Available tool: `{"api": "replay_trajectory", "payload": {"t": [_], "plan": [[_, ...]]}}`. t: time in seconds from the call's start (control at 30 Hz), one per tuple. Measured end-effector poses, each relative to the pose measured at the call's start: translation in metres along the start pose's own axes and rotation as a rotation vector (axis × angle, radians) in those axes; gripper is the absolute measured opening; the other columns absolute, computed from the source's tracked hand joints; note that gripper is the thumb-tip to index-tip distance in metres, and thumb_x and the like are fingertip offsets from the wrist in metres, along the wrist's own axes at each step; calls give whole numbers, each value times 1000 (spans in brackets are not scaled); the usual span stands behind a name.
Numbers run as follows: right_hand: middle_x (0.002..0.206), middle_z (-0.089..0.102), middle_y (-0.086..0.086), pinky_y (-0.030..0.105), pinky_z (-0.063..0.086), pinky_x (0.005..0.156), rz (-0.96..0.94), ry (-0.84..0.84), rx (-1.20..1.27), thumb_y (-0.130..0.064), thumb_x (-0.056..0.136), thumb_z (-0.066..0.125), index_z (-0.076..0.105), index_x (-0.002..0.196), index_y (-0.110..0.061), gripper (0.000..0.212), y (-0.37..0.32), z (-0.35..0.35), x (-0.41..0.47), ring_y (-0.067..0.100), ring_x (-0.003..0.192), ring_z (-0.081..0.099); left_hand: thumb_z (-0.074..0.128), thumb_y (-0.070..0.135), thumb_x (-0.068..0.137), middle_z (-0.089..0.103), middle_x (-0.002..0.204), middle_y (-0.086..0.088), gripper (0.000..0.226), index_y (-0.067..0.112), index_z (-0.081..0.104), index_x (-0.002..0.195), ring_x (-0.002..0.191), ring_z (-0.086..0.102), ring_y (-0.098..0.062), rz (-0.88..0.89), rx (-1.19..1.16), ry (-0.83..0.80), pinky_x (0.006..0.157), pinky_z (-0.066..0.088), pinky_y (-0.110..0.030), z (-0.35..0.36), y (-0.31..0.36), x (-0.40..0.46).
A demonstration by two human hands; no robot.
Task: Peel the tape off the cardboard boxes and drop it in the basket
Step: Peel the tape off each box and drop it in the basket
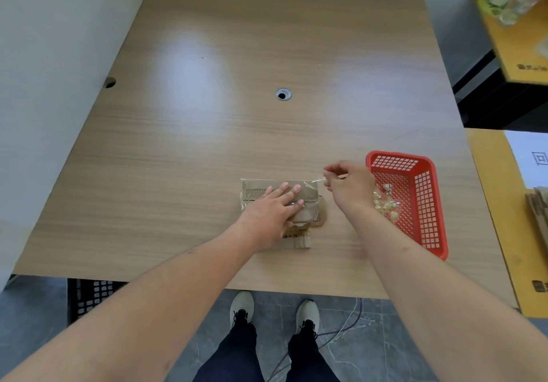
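Note:
A flattened cardboard box (255,192) lies on the wooden table (207,115) near its front edge. My left hand (274,208) presses flat on it with straight fingers. My right hand (347,184) pinches a strip of clear tape (315,181) at the box's far right corner and holds it lifted off the cardboard. The red plastic basket (427,203) stands just right of that hand, with several crumpled bits of tape (385,200) lying inside.
A cable hole (283,94) sits in the table's middle. Yellow cardboard boxes (504,233) stand on the right, past the table edge. A black crate (89,295) is under the table at the left. My feet are on the floor below.

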State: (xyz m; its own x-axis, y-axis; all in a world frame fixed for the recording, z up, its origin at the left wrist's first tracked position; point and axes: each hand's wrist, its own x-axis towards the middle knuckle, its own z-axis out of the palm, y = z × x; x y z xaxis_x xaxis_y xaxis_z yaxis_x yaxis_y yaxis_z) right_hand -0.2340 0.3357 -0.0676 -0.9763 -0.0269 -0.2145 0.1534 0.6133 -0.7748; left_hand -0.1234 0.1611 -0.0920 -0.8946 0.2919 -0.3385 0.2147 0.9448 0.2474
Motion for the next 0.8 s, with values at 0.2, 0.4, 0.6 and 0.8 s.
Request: {"api": "replay_trajectory", "payload": {"t": [0.2,0.4,0.6,0.8], "plan": [[101,67,11,39,53,92,-332,-85,-260,-11,95,68,78,111,-8,19,-3,2,-17,26,92,67,53,32,103,8,171,4,60,26,33,159,157,6,-22,-2,-50,3,126,16,-46,-16,-3,5],[113,53,15,33,46,101,-301,-128,-358,-8,101,58,74,117,-1,23,2,-1,-29,21,102,55,50,30,105,5,171,5,60,28,28,160,157,4,-21,10,-44,-15,126,16,-45,-21,-4,3],[117,47,8,23,48,96,-241,-61,-334,0,96,64,74,116,-5,23,-2,0,-32,23,104,61,46,36,105,7,171,3,57,26,31,160,157,5,-23,17,-59,-32,126,16,-48,-21,-4,7],[79,67,-15,30,53,87,-245,-29,-345,-15,85,82,71,118,-23,36,-3,-4,-32,10,80,66,46,37,104,11,171,0,55,24,37,157,157,8,-25,-6,-84,-67,125,17,-49,-21,-1,11]]}}
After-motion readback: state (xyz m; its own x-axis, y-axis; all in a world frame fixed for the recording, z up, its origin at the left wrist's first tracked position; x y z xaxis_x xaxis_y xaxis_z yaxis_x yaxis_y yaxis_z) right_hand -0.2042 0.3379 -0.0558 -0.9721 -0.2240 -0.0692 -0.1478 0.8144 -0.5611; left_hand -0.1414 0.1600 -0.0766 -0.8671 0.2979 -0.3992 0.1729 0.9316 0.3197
